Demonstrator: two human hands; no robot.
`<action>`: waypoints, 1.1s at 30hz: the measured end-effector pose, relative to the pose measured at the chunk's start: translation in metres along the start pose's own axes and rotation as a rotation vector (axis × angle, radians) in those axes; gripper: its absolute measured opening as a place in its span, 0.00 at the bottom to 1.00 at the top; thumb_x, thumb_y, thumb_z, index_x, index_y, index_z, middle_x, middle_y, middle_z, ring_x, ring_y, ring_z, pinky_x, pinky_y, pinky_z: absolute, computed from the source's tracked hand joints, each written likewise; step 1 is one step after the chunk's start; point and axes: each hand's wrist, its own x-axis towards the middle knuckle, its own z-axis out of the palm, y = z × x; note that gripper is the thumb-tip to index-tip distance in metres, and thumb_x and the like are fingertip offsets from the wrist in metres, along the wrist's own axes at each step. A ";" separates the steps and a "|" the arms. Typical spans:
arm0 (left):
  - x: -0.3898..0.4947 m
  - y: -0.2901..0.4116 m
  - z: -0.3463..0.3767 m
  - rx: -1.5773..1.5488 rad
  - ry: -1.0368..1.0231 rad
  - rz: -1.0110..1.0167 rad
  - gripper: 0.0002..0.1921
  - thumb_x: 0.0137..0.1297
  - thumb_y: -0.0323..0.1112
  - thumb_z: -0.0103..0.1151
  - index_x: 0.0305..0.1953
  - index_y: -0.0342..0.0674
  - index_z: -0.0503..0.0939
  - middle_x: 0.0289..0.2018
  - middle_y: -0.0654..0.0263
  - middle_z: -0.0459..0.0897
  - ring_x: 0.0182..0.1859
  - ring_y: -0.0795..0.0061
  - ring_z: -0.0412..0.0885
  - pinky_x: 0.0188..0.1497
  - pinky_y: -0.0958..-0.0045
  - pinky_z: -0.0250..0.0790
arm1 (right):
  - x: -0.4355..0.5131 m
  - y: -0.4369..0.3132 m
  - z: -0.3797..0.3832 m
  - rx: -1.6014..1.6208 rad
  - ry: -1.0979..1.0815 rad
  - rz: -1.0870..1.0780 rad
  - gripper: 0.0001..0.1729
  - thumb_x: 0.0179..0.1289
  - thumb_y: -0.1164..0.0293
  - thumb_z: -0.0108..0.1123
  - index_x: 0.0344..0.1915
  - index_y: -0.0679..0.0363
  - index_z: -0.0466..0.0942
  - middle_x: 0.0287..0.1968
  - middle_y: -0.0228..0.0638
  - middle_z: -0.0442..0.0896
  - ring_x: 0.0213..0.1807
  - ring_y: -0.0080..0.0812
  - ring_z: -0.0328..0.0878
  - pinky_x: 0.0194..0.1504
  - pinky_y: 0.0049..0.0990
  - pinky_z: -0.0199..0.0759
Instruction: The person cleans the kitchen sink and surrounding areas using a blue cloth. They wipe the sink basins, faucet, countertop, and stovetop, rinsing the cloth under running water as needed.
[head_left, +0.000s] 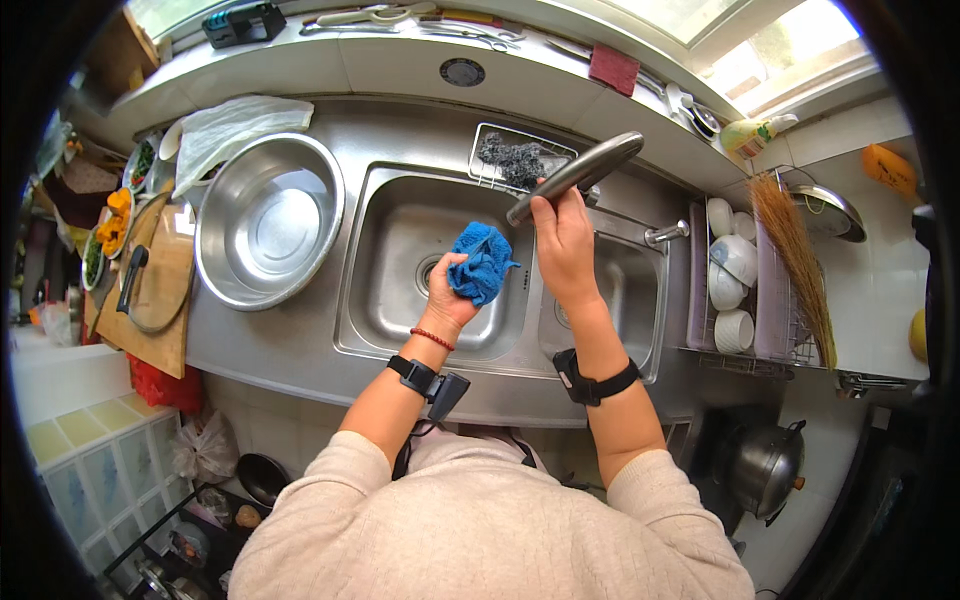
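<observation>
My left hand (450, 292) holds a bunched blue cloth (482, 262) over the large basin of the stainless steel sink (390, 225). My right hand (562, 240) is raised above the divider between the two basins. Its thumb and fingers grip the metal faucet spout (585, 171) near its lower left end; some fingers are hidden behind it. Beneath my right forearm lies the smaller basin (630, 307). A wire rack (487, 174) behind the sink carries grey scouring mesh (517, 159).
Left of the sink stands a large steel bowl (319, 187), beside a wooden cutting board (169, 349) bearing a glass lid (161, 281). On the right are a second tap (666, 234), a dish rack (697, 300) with bowls (733, 262), and a straw brush (799, 262). Knives and scissors (487, 36) line the sill.
</observation>
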 end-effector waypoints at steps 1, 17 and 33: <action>0.002 0.001 0.002 -0.034 -0.007 0.011 0.27 0.59 0.40 0.54 0.59 0.35 0.72 0.55 0.55 0.80 0.56 0.54 0.79 0.64 0.54 0.69 | 0.008 -0.001 0.005 0.024 0.005 0.007 0.09 0.71 0.71 0.56 0.42 0.66 0.74 0.39 0.45 0.76 0.39 0.48 0.76 0.42 0.37 0.70; 0.009 0.002 0.045 -0.280 -0.172 0.091 0.30 0.62 0.48 0.53 0.63 0.39 0.71 0.63 0.52 0.73 0.64 0.50 0.71 0.73 0.49 0.57 | -0.012 0.192 -0.053 -0.658 -0.127 0.398 0.23 0.70 0.55 0.56 0.44 0.67 0.76 0.47 0.55 0.81 0.51 0.60 0.77 0.50 0.51 0.69; 0.013 0.002 0.053 -0.217 -0.147 0.111 0.29 0.63 0.47 0.54 0.63 0.40 0.72 0.61 0.54 0.75 0.62 0.52 0.73 0.72 0.50 0.59 | -0.015 0.187 -0.058 -0.617 -0.142 0.395 0.21 0.70 0.55 0.57 0.41 0.66 0.78 0.41 0.56 0.83 0.46 0.60 0.79 0.47 0.47 0.71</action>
